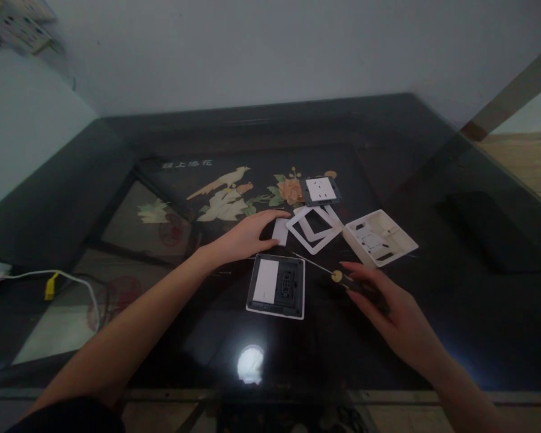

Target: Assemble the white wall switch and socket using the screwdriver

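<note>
My left hand (241, 237) pinches a small white switch rocker plate (280, 233) lying on the dark glossy table (171, 337). In my right hand (399, 316) is a screwdriver (337, 276), its thin metal shaft pointing left. Just below the left hand sits a wall switch (265, 282), one white rocker in place and the dark mechanism bare on its right half. White square frames (313, 245) overlap to the right of the rocker plate. A socket module (321, 189) lies behind them. Right of the frames rests an open white mounting box (399, 240).
Small screws (224, 273) lie left of the switch. A white cable (72, 275) with a yellow tag (50, 287) runs along the left side. A power strip (20, 27) is at the upper left. The wall (252, 60) stands behind the table.
</note>
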`<state>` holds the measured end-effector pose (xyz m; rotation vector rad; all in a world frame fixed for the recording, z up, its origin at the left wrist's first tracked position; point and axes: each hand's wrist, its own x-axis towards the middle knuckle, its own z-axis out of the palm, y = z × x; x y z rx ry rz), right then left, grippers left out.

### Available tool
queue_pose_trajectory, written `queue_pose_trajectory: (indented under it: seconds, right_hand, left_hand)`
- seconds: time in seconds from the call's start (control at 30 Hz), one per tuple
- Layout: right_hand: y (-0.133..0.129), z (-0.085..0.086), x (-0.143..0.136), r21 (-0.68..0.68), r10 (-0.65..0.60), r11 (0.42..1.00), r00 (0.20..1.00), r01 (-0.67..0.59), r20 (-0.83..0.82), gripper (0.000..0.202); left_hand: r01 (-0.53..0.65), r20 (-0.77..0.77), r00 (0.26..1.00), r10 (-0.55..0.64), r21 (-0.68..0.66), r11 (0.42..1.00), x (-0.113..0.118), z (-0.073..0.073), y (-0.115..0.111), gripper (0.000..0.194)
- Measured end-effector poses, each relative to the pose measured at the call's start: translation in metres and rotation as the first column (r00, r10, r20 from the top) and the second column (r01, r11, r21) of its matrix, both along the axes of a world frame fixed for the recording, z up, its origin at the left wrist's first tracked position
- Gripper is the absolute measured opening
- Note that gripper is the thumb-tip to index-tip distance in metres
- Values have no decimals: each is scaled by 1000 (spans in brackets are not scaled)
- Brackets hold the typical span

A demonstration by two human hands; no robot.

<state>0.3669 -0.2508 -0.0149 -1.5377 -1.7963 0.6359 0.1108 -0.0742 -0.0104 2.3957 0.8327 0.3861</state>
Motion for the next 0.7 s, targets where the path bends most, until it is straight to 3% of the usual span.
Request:
queue_pose_trajectory:
  seconds: [0.17, 0.3, 0.43, 0.57, 0.7]
  right_hand:
    - [3, 16, 1, 75, -116, 989, 984, 126, -132, 18]
    - [17, 31, 3, 121, -135, 980, 975, 157, -174, 14]
    - [30, 30, 4, 103, -199, 968, 951, 228, -236, 15]
    - [32, 22, 6, 62, -228, 967, 946, 248, -231, 14]
    - [30, 22, 7, 52, -234, 967, 948, 250, -216, 12]
  left_hand:
    - [-118, 86, 990, 116, 18, 993, -18, 5, -12, 39]
    - [-134, 34, 991, 132, 50, 990, -25, 8, -18, 36]
    - [-90, -47, 994, 94, 73, 993, -13, 3, -8, 48]
    - [-112, -134, 982, 130, 128, 985, 8, -1, 1, 65]
    - [-126, -206, 965, 160, 167, 978, 12, 1, 2, 55]
